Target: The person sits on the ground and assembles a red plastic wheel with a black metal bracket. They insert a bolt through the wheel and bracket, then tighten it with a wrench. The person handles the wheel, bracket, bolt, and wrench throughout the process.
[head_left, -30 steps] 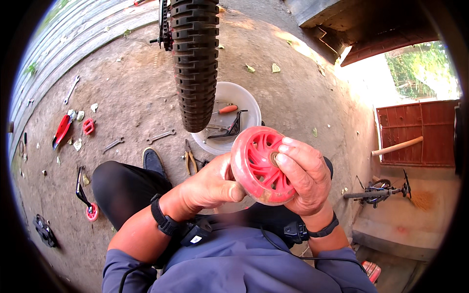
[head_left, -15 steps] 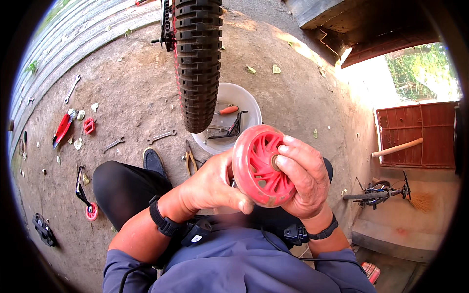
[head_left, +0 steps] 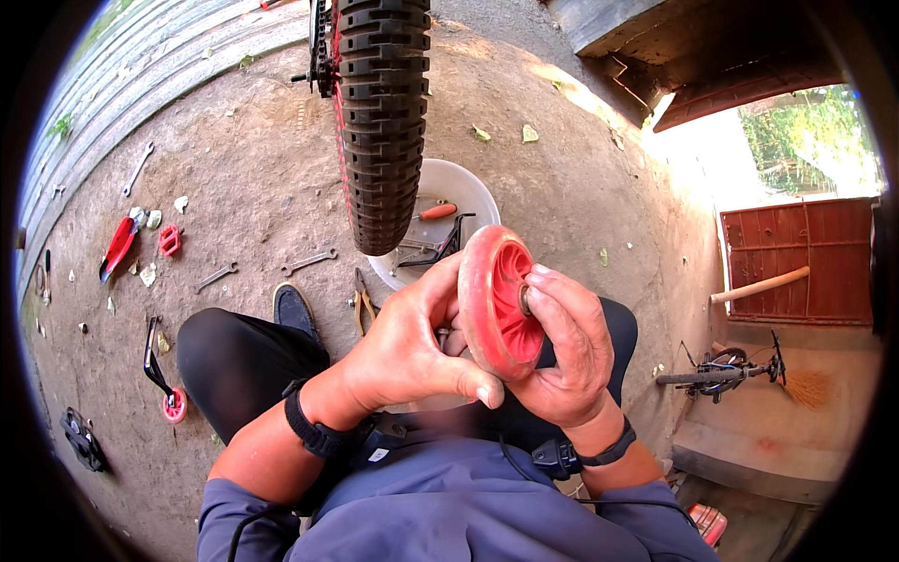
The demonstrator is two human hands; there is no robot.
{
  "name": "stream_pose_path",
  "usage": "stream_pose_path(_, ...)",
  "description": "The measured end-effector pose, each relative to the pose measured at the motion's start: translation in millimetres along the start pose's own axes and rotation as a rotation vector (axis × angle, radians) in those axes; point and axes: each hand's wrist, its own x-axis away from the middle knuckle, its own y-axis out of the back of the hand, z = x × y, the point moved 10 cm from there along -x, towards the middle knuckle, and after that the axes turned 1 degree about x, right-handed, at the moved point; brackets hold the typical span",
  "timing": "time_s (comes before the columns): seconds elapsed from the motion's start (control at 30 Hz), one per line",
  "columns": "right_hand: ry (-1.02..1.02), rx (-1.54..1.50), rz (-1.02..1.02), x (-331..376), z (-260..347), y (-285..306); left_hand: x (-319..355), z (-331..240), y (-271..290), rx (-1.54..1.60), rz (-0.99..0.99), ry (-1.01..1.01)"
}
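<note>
In front of my body I hold a small red training wheel (head_left: 482, 300) with curved spokes, its tyre dirty and scuffed. My left hand (head_left: 407, 342) is closed on its left side, thumb along the lower edge; some of those fingers are hidden behind it. On the other side, my right hand (head_left: 576, 351) has its fingertips on the brownish hub piece (head_left: 524, 300) at the centre. Just beyond the wheel stands a whitish plastic basin (head_left: 484, 195) with an orange-handled screwdriver (head_left: 437, 212) and a black bent bracket (head_left: 456, 242) inside.
A knobbly bicycle tyre (head_left: 382, 122) hangs over the basin. Pliers (head_left: 363, 302), spanners (head_left: 311, 261), a red pedal (head_left: 169, 241) and another training wheel (head_left: 175, 405) with a black bracket lie on the ground. A bicycle (head_left: 726, 370) is at right.
The training wheel has turned so that its tread faces me more and its spokes show less. My right hand has shifted slightly left with it; both hands keep hold.
</note>
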Motion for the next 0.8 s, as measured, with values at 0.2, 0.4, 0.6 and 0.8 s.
stream_pose_path(0.2,-0.453,-0.526,0.069,-4,-26,-10,2,4,30,-0.275,-0.202,-0.073)
stream_pose_path(0.4,-0.653,-0.9,-0.015,12,-38,-30,1,9,36,-0.26,-0.303,0.006)
stream_pose_path(0.6,-0.704,-0.933,-0.062,12,-36,-36,-6,23,30,-0.033,-0.211,0.037)
stream_pose_path(0.8,-0.639,-0.733,0.071,18,-39,-34,-7,19,38,-0.142,-0.208,0.041)
